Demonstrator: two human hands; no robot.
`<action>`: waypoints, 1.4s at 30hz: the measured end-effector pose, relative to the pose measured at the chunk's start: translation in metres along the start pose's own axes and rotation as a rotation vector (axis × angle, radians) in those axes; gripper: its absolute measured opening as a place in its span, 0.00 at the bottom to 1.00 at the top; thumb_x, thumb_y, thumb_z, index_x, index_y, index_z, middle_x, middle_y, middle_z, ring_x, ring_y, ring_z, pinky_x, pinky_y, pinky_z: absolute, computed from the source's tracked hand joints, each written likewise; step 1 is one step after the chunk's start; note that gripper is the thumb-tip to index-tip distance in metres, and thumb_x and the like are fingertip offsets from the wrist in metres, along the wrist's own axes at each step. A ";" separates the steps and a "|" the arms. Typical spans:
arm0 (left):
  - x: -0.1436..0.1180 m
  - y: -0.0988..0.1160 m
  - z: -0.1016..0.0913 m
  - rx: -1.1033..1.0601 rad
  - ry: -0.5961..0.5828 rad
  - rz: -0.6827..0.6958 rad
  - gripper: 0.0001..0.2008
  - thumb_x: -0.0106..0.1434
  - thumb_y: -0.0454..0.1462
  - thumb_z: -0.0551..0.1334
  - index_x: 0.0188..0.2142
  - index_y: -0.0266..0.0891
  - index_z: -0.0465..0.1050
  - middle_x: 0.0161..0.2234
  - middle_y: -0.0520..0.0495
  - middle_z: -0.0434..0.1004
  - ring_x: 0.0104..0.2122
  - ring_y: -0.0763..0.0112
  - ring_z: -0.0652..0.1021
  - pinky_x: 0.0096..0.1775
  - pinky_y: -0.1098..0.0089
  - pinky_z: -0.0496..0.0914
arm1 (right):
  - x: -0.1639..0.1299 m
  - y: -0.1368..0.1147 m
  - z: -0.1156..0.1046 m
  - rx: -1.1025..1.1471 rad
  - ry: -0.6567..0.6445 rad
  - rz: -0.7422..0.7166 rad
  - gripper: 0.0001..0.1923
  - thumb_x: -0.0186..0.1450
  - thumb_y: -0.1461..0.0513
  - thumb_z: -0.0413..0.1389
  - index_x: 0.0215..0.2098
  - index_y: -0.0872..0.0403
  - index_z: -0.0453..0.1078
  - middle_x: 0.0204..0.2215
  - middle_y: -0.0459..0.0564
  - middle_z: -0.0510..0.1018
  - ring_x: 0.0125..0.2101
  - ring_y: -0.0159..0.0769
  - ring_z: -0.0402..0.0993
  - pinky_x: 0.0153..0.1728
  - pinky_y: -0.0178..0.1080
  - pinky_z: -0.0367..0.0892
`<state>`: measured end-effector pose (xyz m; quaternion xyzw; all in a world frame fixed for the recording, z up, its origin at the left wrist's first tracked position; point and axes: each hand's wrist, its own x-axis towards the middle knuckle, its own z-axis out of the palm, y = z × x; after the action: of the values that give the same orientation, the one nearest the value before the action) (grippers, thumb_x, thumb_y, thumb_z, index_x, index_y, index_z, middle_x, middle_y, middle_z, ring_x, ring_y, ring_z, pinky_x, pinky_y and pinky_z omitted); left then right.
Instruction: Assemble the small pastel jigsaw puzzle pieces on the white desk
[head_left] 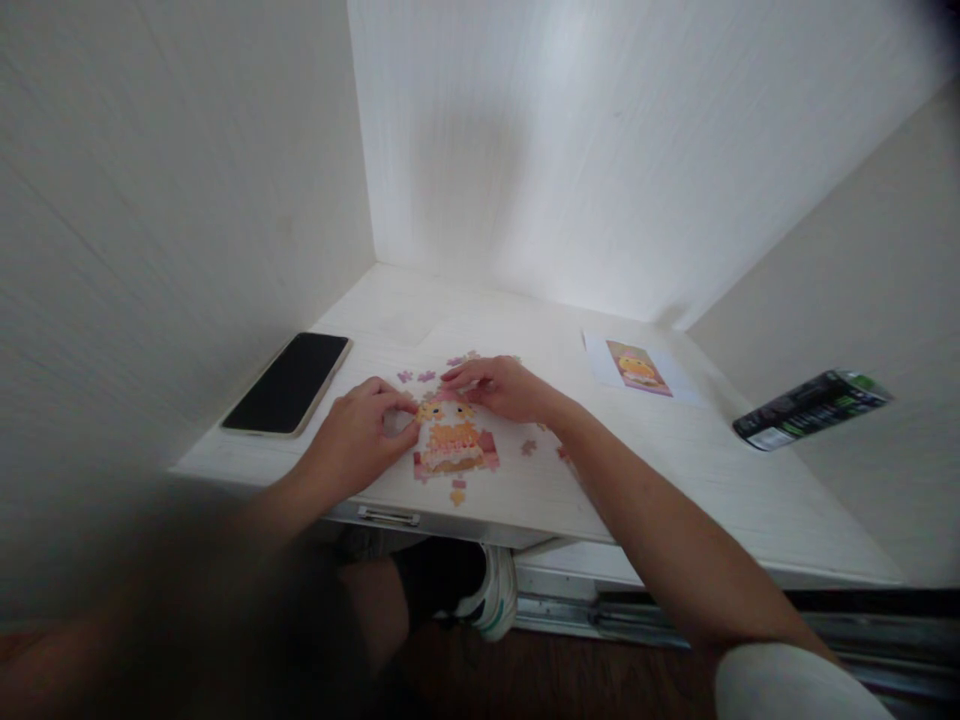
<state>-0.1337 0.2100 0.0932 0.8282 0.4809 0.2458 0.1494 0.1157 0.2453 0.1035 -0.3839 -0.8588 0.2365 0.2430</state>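
Puzzle [452, 440], part-assembled near the desk's [675, 470] front edge, lies between both hands: left hand [352, 440] pinches narrowly at its left border, right hand [501, 388] presses flat-fingered on its top, equally near.

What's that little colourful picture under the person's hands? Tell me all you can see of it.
It is a jigsaw puzzle, partly joined, lying flat on the white desk near its front edge. The picture shows a yellow-orange cartoon figure on a pink ground; finer detail is too blurred to tell. Its edges look ragged and unfinished. The left hand touches its left side with the fingertips, and the right hand rests over its top edge. Loose pieces in pink, purple and orange lie scattered around it.
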 end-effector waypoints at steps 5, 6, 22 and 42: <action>-0.001 0.003 -0.003 -0.017 -0.004 0.006 0.12 0.57 0.44 0.63 0.37 0.41 0.79 0.39 0.46 0.76 0.37 0.62 0.75 0.41 0.61 0.69 | -0.004 0.008 -0.010 0.045 -0.046 0.093 0.19 0.59 0.69 0.60 0.46 0.47 0.79 0.48 0.47 0.81 0.47 0.36 0.76 0.44 0.37 0.71; -0.001 0.003 -0.003 -0.020 -0.005 0.013 0.12 0.57 0.44 0.63 0.37 0.41 0.79 0.39 0.46 0.76 0.37 0.62 0.75 0.41 0.61 0.69 | -0.004 0.009 -0.011 0.051 -0.063 0.100 0.19 0.58 0.68 0.61 0.47 0.47 0.79 0.48 0.46 0.81 0.47 0.36 0.76 0.44 0.37 0.70; 0.001 0.008 -0.007 0.067 0.003 0.126 0.12 0.61 0.43 0.61 0.39 0.41 0.79 0.38 0.48 0.81 0.36 0.63 0.76 0.41 0.63 0.68 | -0.002 0.005 -0.002 -0.017 -0.021 0.032 0.14 0.60 0.62 0.62 0.45 0.48 0.79 0.46 0.48 0.81 0.47 0.36 0.76 0.48 0.41 0.68; 0.025 0.015 0.014 0.106 0.024 0.259 0.08 0.57 0.39 0.61 0.35 0.40 0.77 0.38 0.45 0.81 0.40 0.58 0.77 0.45 0.59 0.70 | 0.001 -0.001 -0.003 -0.039 -0.025 -0.012 0.11 0.61 0.62 0.62 0.42 0.48 0.80 0.45 0.48 0.82 0.46 0.35 0.76 0.49 0.40 0.67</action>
<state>-0.1047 0.2238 0.0958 0.8871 0.3839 0.2474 0.0669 0.1168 0.2462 0.1068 -0.3807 -0.8685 0.2228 0.2261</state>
